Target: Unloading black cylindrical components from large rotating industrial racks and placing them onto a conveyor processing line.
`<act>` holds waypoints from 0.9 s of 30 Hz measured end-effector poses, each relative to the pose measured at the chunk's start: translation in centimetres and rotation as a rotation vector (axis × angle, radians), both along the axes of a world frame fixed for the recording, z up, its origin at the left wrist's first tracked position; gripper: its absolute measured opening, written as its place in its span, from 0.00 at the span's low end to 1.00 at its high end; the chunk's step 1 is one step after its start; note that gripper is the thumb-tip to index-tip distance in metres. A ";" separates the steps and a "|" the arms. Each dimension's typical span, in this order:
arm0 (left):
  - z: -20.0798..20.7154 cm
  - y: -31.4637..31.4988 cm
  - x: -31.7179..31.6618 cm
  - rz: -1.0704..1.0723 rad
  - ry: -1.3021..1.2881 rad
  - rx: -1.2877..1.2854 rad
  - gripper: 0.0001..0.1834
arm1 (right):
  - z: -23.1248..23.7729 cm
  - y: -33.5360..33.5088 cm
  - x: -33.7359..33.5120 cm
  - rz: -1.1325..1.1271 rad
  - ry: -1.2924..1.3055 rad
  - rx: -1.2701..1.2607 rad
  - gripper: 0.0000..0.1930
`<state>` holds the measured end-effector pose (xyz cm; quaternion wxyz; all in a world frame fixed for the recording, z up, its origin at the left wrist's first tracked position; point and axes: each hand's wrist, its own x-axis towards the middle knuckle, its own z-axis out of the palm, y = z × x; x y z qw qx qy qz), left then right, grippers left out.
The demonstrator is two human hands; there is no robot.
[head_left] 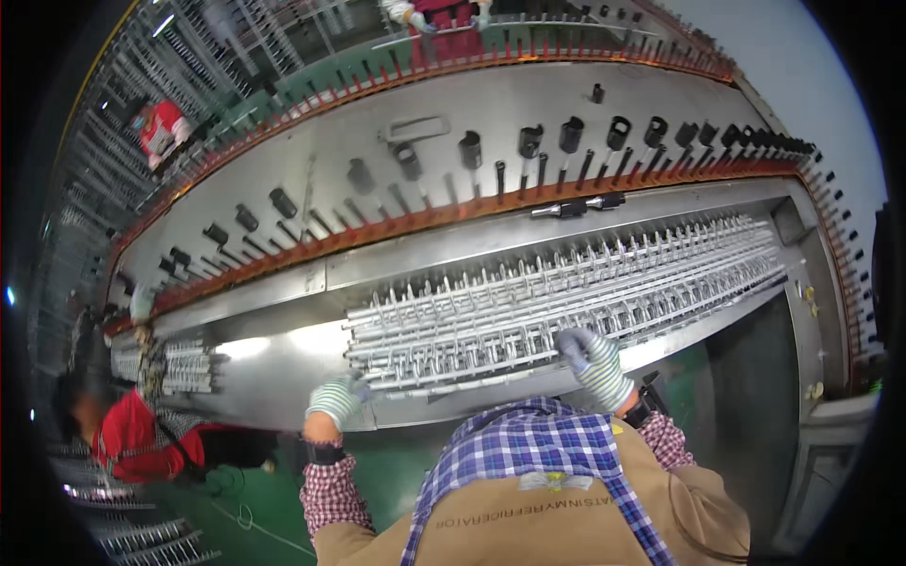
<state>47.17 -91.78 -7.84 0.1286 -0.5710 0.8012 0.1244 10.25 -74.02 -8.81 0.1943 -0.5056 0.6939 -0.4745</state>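
Rows of silvery metal bars with short pegs (pixel 528 311) lie side by side in a long steel trough. My left hand (pixel 335 397), in a green-and-white striped glove, is at the left end of the nearest bars. Its fingers are curled, and whatever is between them is hidden. Farther right, my right hand (pixel 596 368) wears a matching striped glove with greyish fingertips. Those fingers bend over the front edge of the bars, closed at the nearest pegged bar.
Behind the trough runs an orange-edged conveyor rail (pixel 434 215) carrying upright spindles and black cylindrical sleeves. Dark cylindrical fittings (pixel 578 207) lie on the trough's back ledge. At left, a co-worker in red (pixel 142 434) bends near another bundle of pegged bars (pixel 189 368). More people work beyond the rail.
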 end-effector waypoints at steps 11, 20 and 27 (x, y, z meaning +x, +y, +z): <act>-7.7 -15.7 -27.7 -0.015 1.545 -0.086 0.15 | -0.1 2.4 1.2 -0.218 -0.238 0.022 0.13; 2.3 -14.0 -33.1 0.302 1.797 0.009 0.11 | -2.2 6.5 -8.0 -0.395 -0.589 -0.130 0.14; -0.6 -2.8 -48.3 -0.187 1.248 0.200 0.11 | -3.3 5.8 -18.2 -0.435 -0.652 -0.220 0.15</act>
